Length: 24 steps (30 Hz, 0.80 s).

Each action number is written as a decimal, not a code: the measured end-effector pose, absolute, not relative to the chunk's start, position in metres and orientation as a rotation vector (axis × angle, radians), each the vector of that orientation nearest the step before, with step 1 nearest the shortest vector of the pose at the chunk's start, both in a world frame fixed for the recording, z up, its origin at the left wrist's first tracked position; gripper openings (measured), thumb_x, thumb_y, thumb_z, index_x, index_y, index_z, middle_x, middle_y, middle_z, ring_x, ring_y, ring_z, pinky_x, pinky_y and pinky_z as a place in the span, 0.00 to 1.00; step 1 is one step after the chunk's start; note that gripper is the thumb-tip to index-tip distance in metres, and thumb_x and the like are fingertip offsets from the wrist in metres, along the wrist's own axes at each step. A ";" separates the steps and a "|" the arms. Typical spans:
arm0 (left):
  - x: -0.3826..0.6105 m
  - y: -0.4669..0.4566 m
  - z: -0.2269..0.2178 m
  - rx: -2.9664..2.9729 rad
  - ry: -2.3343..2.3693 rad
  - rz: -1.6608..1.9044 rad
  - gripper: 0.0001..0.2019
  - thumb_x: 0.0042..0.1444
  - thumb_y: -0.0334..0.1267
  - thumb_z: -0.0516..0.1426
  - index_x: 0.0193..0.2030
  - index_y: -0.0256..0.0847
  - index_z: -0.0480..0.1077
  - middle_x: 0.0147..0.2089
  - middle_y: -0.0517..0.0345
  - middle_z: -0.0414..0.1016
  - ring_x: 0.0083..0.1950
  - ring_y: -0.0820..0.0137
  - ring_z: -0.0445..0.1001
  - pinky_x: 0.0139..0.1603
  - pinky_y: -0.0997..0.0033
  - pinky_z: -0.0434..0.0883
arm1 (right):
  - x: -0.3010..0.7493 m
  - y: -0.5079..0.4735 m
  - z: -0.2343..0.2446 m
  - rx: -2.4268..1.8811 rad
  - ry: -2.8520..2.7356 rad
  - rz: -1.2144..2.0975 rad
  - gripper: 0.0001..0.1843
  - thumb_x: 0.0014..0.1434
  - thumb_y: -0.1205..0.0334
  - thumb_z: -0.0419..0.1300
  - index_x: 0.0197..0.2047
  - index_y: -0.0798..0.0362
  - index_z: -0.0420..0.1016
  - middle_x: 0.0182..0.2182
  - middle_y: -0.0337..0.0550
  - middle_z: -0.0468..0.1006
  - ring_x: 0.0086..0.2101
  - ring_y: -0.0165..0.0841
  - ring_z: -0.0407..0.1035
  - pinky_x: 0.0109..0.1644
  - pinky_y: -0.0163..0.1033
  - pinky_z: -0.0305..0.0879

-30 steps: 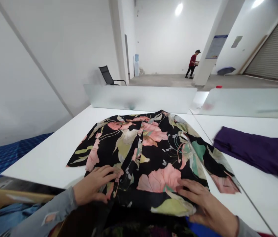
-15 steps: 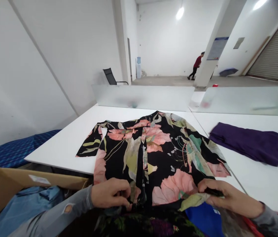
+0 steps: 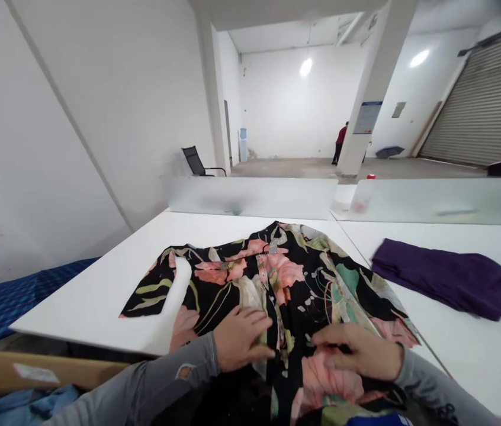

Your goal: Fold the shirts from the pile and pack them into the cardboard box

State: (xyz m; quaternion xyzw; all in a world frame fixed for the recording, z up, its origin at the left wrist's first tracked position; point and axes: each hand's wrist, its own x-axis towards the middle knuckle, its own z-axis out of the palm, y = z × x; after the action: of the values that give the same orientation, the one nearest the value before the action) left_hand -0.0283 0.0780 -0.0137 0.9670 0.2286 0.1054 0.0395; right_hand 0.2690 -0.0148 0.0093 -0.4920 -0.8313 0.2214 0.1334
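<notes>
A black shirt (image 3: 215, 284) with large pink and green flowers lies spread over the white table, front side up, its collar at the far end. Its left-hand sleeve lies apart from the body, while the other sleeve angles out to the right. My left hand (image 3: 242, 340) rests on the front left of the shirt, fingers stretched out. On the right half, my right hand (image 3: 355, 350) lies over a pink flower with its fingers extended and slightly blurred. Neither hand grips the cloth. The near hem runs down toward my body, partly out of sight.
A folded purple garment (image 3: 443, 275) lies on the white table (image 3: 86, 307) at right. Frosted panels (image 3: 250, 195) border its far side. A cardboard box (image 3: 86, 373) with blue denim stands lower left. Farther off are a black chair (image 3: 195, 161) and a person (image 3: 340, 144).
Both hands have let go of the near hem and moved up onto the shirt front. The view has tilted upward. The distant person has moved partly behind the pillar.
</notes>
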 end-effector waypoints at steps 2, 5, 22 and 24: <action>-0.014 0.103 0.005 2.969 0.859 0.425 0.21 0.66 0.51 0.47 0.57 0.42 0.64 0.51 0.51 0.73 0.52 0.62 0.70 0.54 0.60 0.65 | 0.286 0.016 0.020 -1.548 -2.308 0.565 0.22 0.60 0.49 0.57 0.55 0.47 0.75 0.47 0.47 0.79 0.45 0.38 0.74 0.52 0.44 0.70; 0.016 0.155 0.018 3.094 1.035 0.582 0.15 0.66 0.41 0.47 0.54 0.38 0.66 0.49 0.49 0.72 0.53 0.60 0.68 0.56 0.57 0.63 | 0.294 0.072 0.010 -1.676 -2.222 0.197 0.26 0.62 0.51 0.55 0.61 0.49 0.70 0.59 0.53 0.69 0.56 0.43 0.66 0.60 0.51 0.62; 0.051 0.399 0.053 2.261 2.218 0.755 0.19 0.67 0.40 0.41 0.56 0.32 0.63 0.54 0.34 0.69 0.54 0.52 0.71 0.46 0.55 0.69 | 0.291 0.122 -0.053 -1.745 -2.271 -0.058 0.26 0.66 0.47 0.49 0.65 0.41 0.64 0.65 0.44 0.62 0.63 0.47 0.54 0.63 0.66 0.51; 0.043 0.389 0.043 2.317 2.176 0.828 0.19 0.67 0.42 0.42 0.56 0.34 0.62 0.57 0.37 0.67 0.58 0.54 0.69 0.51 0.55 0.68 | 0.296 0.124 -0.054 -1.671 -2.217 -0.043 0.24 0.66 0.48 0.48 0.63 0.43 0.66 0.62 0.44 0.66 0.61 0.44 0.58 0.62 0.60 0.56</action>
State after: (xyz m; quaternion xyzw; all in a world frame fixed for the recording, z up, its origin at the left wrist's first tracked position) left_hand 0.0426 0.3885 0.0430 0.7036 0.6608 0.2516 -0.0713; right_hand 0.2956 0.1243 -0.0538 -0.5917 -0.7853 -0.0152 0.1816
